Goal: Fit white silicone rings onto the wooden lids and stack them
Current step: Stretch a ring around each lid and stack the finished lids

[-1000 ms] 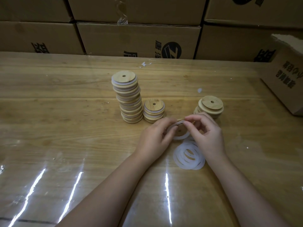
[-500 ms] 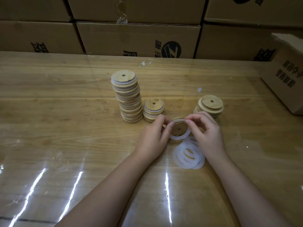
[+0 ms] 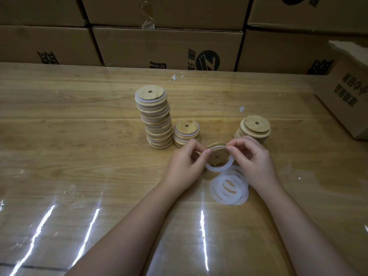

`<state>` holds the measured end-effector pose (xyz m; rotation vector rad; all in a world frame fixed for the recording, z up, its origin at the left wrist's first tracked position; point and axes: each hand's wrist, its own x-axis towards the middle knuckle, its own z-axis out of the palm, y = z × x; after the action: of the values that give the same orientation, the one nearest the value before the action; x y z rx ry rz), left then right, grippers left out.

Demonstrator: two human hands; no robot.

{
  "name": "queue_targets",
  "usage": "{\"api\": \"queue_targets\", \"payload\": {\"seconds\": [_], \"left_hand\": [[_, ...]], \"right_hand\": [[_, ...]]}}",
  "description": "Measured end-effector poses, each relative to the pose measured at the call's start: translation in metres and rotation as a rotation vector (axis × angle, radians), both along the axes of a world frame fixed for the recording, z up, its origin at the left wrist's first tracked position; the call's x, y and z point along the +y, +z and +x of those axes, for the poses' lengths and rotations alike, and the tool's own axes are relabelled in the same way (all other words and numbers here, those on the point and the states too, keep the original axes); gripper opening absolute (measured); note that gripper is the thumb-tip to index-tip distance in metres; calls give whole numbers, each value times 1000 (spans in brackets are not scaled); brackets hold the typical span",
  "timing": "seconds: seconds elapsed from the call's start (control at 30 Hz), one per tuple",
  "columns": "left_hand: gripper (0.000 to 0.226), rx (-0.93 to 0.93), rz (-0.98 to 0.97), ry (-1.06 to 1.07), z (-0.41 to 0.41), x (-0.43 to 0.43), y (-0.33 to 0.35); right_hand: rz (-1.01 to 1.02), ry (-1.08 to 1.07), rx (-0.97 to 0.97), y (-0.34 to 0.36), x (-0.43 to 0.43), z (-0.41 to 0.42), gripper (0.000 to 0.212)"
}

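Left hand (image 3: 184, 166), right hand (image 3: 253, 158) pinch ring (image 3: 219, 169) over lid (image 3: 218, 155); lid faces camera, tilted.

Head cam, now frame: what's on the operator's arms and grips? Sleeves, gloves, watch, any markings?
Nothing worn that shows. Left grip and right grip are bare hands: no gloves, rings or tape. Left forearm and right forearm are bare down to the frame edge: no sleeves, watch, bands or markings in view.
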<state>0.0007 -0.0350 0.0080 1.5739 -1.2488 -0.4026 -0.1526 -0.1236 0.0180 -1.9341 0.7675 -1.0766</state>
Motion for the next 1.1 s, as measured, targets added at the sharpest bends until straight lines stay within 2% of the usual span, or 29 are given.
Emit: {"api": "queue_targets", "payload": {"seconds": [0.23, 0.37, 0.57, 0.93, 1.1], "left_hand": [[16, 47, 0, -18, 1, 0, 0], [16, 74, 4, -34, 3, -2, -1], [20, 210, -3, -42, 5, -5, -5], [17, 134, 27, -36, 5, -7, -5], [13, 81, 34, 12, 5, -5, -4]], "right_hand": [[203, 9, -31, -3, -2, -1, 14], [225, -7, -31, -6, -3, -1, 14], [305, -17, -15, -9, -5, -1, 10], [244, -40, 62, -13, -7, 1, 13], [256, 21, 25, -15, -6, 1, 15]]}}
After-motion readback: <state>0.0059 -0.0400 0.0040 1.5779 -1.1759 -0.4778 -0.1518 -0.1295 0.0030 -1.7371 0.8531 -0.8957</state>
